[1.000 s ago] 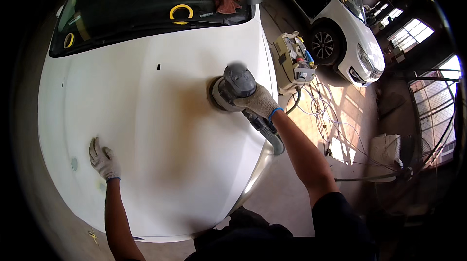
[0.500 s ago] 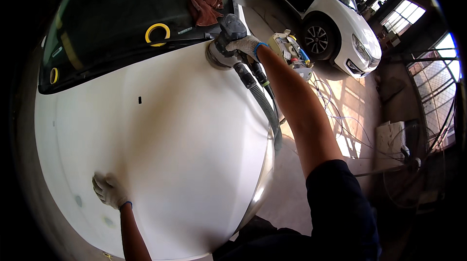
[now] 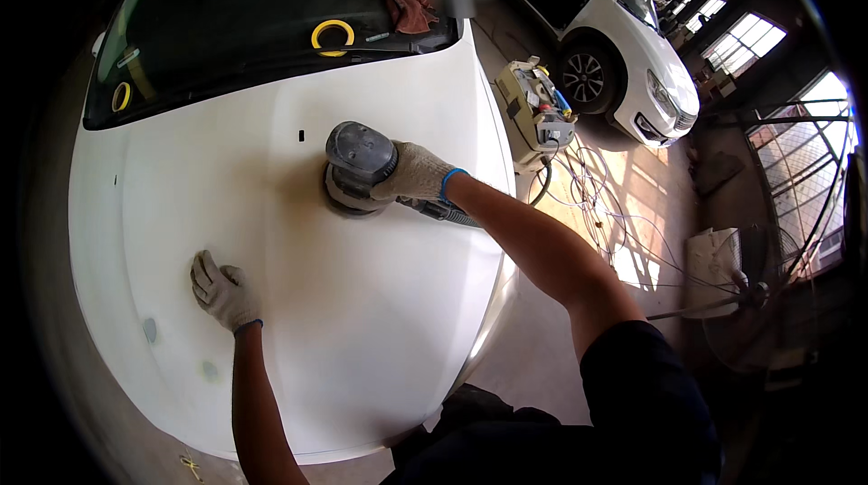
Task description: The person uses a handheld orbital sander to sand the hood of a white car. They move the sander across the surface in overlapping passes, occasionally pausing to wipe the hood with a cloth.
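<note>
My right hand [image 3: 412,172], in a pale knit glove with a blue cuff, grips a dark grey orbital sander [image 3: 360,158]. Its pad rests on the white car hood [image 3: 362,304], near the middle. A ribbed hose [image 3: 449,212] runs from the sander back under my right forearm. Also gloved, my left hand [image 3: 224,291] lies on the hood at the left with its fingers spread, holding nothing. Grey-green patches [image 3: 150,330] mark the hood near that hand.
Yellow tape rolls [image 3: 333,37] and a reddish-brown cloth [image 3: 411,6] lie on and by the windshield. To the right stand a beige wheeled machine [image 3: 524,114], tangled cables [image 3: 592,200] on the floor, and a second white car [image 3: 633,60] with an open door.
My right hand has brought the sander from the hood's far right corner, by the windshield, nearer and leftward to the middle. My left hand has shifted slightly; the whole view has moved too.
</note>
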A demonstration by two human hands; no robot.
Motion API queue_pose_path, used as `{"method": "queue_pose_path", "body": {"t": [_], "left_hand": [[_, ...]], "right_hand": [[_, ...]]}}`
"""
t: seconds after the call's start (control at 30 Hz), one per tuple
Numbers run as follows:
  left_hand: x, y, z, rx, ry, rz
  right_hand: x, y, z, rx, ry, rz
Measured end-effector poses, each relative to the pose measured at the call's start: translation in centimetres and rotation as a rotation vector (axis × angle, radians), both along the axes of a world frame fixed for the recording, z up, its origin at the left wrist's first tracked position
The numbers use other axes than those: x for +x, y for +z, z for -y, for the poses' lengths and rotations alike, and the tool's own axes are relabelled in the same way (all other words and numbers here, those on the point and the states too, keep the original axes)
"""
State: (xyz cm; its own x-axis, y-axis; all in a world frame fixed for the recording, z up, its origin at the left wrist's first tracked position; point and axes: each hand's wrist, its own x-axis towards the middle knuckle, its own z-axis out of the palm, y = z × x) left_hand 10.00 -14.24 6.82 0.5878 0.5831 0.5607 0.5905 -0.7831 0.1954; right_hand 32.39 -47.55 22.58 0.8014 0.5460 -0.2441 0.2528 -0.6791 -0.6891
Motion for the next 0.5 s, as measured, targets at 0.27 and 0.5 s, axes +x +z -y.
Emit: {"method": "queue_pose_path", "body": {"t": [0.27, 0.5], "left_hand": [[-0.5, 1.1, -0.6, -0.018, -0.036, 0.037], [-1.2, -0.6, -1.5, -0.004, 0.007, 0.022]], "right_hand": [[1.5, 0.9, -3.6, 0.061, -0.059, -0.103], [11.8, 0.7, 0.9, 0.117, -0.417, -0.238]]}}
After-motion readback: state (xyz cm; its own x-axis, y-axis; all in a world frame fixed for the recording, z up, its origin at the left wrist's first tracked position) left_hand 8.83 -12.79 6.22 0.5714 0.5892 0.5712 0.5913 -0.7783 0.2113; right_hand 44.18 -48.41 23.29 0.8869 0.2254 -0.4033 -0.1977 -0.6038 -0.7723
